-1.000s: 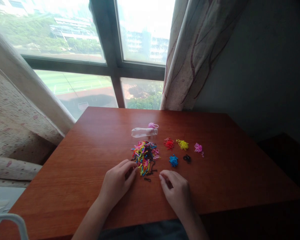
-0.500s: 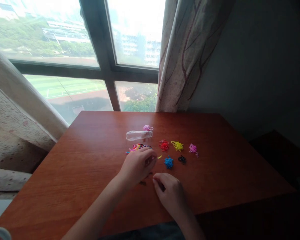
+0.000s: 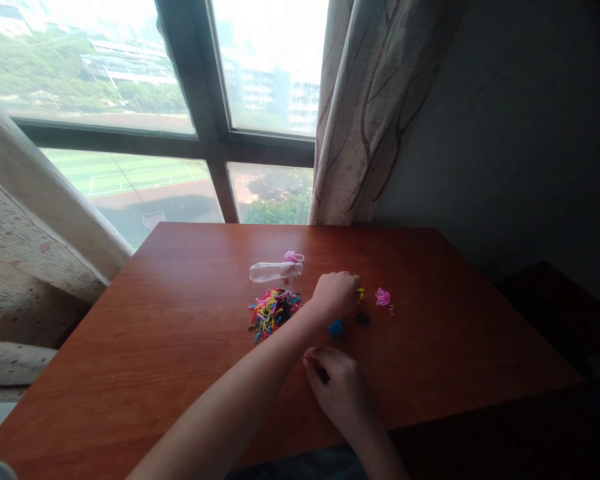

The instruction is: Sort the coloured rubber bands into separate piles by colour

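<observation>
My left hand (image 3: 336, 293) reaches across the table with its fingers curled, over the yellow pile (image 3: 361, 294) of small plastic loops. It hides most of that pile, and its fingertips are out of sight, so what they hold cannot be made out. Nearer to me, my right hand (image 3: 337, 380) rests on the tabletop, thumb and forefinger pinched together; anything between them is too small to see. Between the hands lies a blue pile (image 3: 335, 328), with a small black pile (image 3: 362, 320) beside it. A mixed heap of coloured loops (image 3: 275, 310) sits left of my left forearm.
Behind the heap a clear plastic bottle (image 3: 275, 271) lies on its side, a pink cap (image 3: 293, 257) near its mouth. A pink pile (image 3: 384, 299) is farther right. The wooden table (image 3: 130, 347) meets a window and curtains (image 3: 365, 120) at the back.
My left hand has moved right from beside the mixed heap, where a yellow piece showed at its fingertips, to the yellow pile. It now covers the red pile. My right hand stays put.
</observation>
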Demonstrator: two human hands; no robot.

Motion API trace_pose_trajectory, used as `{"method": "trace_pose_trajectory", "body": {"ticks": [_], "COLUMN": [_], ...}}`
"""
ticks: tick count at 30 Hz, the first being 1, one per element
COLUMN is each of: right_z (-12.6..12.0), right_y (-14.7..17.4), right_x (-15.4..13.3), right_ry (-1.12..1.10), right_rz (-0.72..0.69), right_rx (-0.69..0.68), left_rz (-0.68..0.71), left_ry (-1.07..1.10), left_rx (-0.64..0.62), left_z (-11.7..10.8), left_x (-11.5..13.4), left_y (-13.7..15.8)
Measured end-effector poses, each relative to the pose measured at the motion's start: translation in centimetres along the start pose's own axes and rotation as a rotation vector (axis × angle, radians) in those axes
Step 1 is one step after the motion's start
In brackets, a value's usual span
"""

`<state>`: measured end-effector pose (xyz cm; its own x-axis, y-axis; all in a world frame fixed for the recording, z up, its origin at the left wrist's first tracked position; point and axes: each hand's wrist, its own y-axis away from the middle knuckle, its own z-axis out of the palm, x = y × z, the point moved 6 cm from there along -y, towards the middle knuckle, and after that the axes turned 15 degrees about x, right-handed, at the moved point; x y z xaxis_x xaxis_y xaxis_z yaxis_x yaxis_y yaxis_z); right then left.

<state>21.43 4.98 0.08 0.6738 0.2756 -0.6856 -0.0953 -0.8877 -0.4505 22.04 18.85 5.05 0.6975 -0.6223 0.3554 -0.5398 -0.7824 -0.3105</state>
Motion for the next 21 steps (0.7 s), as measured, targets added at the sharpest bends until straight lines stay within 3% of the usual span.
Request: {"method": "trace_pose_trajectory", "body": {"ticks": [6,14,21], "right_z": [-0.1,0.0,0.2], "right_y": [-0.1,-0.2,0.0], "right_x": [-0.3,-0.5,-0.5], "right_ry": [0.012,0.055,0.097], "right_rz": [-0.015,-0.035,-0.053], "right_rx": [0.003,-0.016,-0.042], "left_rz": [-0.045,-0.129,-0.248], "left_ry": [0.026,0.075,0.177], "left_rx": [0.083,0.192,0.259], "left_z": [-2.5,-8.2,-8.7], "left_x": [-1.0,-5.1,-7.4], "left_y": [2.2,9.2,15.5]}}
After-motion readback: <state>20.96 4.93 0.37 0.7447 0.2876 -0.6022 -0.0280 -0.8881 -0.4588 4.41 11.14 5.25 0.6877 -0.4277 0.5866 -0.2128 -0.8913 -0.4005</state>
